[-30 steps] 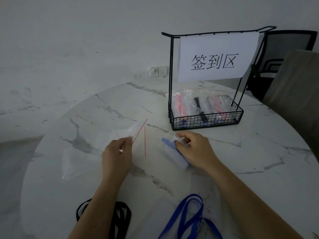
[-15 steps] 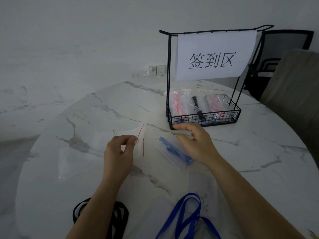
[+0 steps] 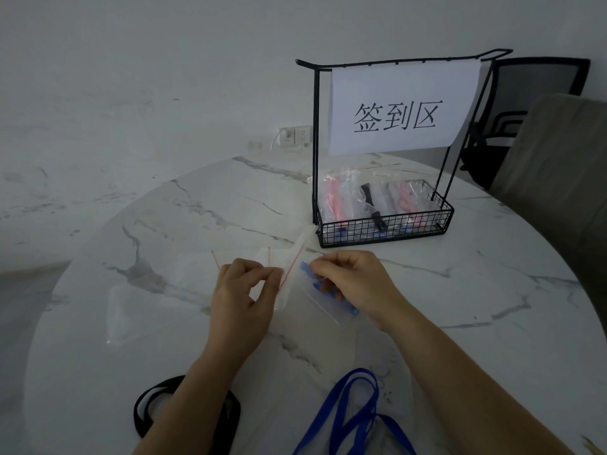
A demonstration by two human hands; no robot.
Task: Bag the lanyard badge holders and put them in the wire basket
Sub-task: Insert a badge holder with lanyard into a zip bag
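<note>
clear bag (image 3: 289, 292) (blue lanyard (image 3: 328, 292) inside) pinched at its mouth by left grip (image 3: 243, 293) and right grip (image 3: 354, 280)

Two hands, left hand (image 3: 243, 297) and right hand (image 3: 354, 280); one wire basket (image 3: 387, 224) by the far edge of the table (image 3: 460, 307), one paper sign (image 3: 400, 110) on it; bagged holders (image 3: 338, 198) inside, number unclear; near edge, one blue lanyard (image 3: 356, 425), one black lanyard (image 3: 138, 418); between the hands, one clear bag (image 3: 289, 277), one badge holder (image 3: 328, 300).
</note>
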